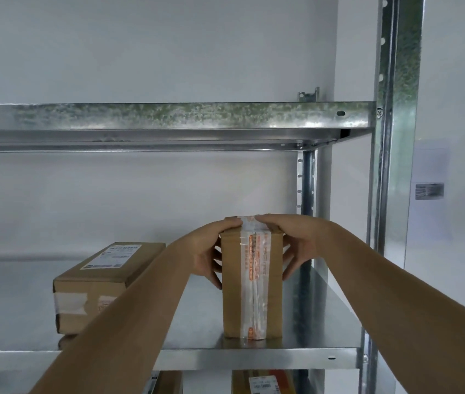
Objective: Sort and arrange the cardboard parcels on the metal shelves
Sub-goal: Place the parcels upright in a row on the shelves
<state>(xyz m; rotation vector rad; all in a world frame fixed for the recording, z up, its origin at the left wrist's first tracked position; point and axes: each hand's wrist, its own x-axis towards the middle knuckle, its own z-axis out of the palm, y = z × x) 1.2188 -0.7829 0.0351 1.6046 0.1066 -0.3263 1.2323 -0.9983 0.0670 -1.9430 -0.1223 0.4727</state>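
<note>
White wall behind, galvanized metal shelves filling the view; a shiny shelf deck (310,314) is carrying the work, upper shelf beam (168,115) is running across above, right upright post (396,137) is standing at the side. Upright parcel (251,282) is standing on end on the deck near the right post, taped seam with orange print facing the camera. Left hand (207,251) is gripping its left top edge, thumb over the top, fingers curled down the side. Right hand (293,248) is doing the same on the right edge, fingers spread down the side face. Both hands are closed round the box, nothing else held.

Judgement: parcel is being set down or squared up. To do it well, keep both sides pinched evenly, base flat on the deck, slide rather than tip since the box is tall and narrow, and let go only once it is sitting steady.

Flat parcel (103,282) with a white label is lying to the left, well apart, on top of another box barely showing. More labelled parcels (262,383) are showing on the shelf below.
</note>
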